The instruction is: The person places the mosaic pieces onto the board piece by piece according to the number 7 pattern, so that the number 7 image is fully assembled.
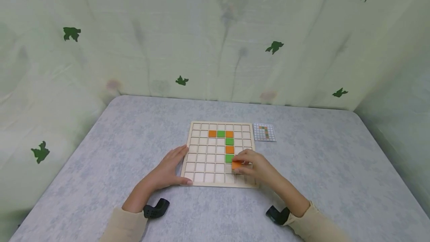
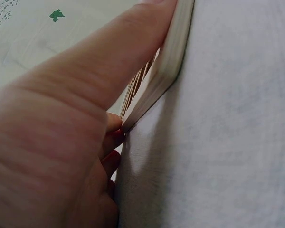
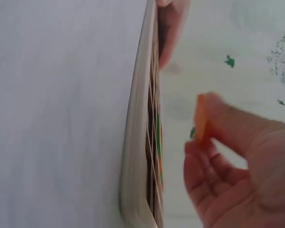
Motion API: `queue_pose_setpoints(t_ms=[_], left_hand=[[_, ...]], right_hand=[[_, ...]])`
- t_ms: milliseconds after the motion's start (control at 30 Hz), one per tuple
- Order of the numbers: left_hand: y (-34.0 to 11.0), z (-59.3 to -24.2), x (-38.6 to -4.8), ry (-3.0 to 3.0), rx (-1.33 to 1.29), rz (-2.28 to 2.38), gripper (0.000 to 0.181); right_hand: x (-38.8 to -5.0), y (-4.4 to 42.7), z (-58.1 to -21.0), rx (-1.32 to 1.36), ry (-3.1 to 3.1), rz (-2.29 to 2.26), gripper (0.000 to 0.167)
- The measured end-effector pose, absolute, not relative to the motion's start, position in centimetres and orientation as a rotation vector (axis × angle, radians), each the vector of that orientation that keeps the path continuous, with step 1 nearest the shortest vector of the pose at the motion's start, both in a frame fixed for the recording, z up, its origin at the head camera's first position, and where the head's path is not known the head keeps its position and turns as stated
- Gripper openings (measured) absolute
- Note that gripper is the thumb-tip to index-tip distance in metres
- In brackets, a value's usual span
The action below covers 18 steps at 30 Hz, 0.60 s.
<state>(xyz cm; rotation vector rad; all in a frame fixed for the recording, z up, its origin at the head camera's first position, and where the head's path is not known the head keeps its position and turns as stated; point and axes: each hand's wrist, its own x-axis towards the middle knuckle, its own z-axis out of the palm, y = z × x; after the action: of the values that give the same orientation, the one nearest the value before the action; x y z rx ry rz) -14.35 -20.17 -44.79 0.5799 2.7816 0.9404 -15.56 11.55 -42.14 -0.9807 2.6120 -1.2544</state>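
A wooden grid board [image 1: 190, 167] lies on the table with orange and green square tiles set in some of its cells. Three tiles make a row near the top: orange, green [image 1: 220, 133], orange. From the row's right end a column of alternating tiles runs down to a green tile [image 1: 229, 158]. Between thumb and fingers, my right hand [image 1: 256, 165] pinches an orange tile [image 1: 236, 165] near the column's lower end; the right wrist view shows that tile [image 3: 202, 121] raised off the board. My left hand [image 1: 169, 169] rests against the board's left edge, its thumb [image 2: 128, 47] by the near corner.
A small printed card [image 1: 264, 132] with a grid and coloured squares lies right of the board's top corner. The grey mottled table [image 1: 151, 118] meets a pale curtain [image 1: 201, 40] with green leaf prints behind. Dark devices [image 1: 156, 208] sit at both wrists.
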Motion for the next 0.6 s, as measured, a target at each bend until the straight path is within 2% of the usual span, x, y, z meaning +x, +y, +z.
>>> queue_pose_setpoints(t_ms=[267,600], left_hand=[[-20.0,-44.8,-14.3,2.798,0.582,0.948,0.113],[-20.0,-44.5,-14.3,2.776,0.574,0.928,0.113]], right_hand=[[-15.7,9.8,-44.3,-0.986,2.646,-1.242,0.022],[-15.5,9.3,-44.3,-0.888,2.653,-1.263,0.023]])
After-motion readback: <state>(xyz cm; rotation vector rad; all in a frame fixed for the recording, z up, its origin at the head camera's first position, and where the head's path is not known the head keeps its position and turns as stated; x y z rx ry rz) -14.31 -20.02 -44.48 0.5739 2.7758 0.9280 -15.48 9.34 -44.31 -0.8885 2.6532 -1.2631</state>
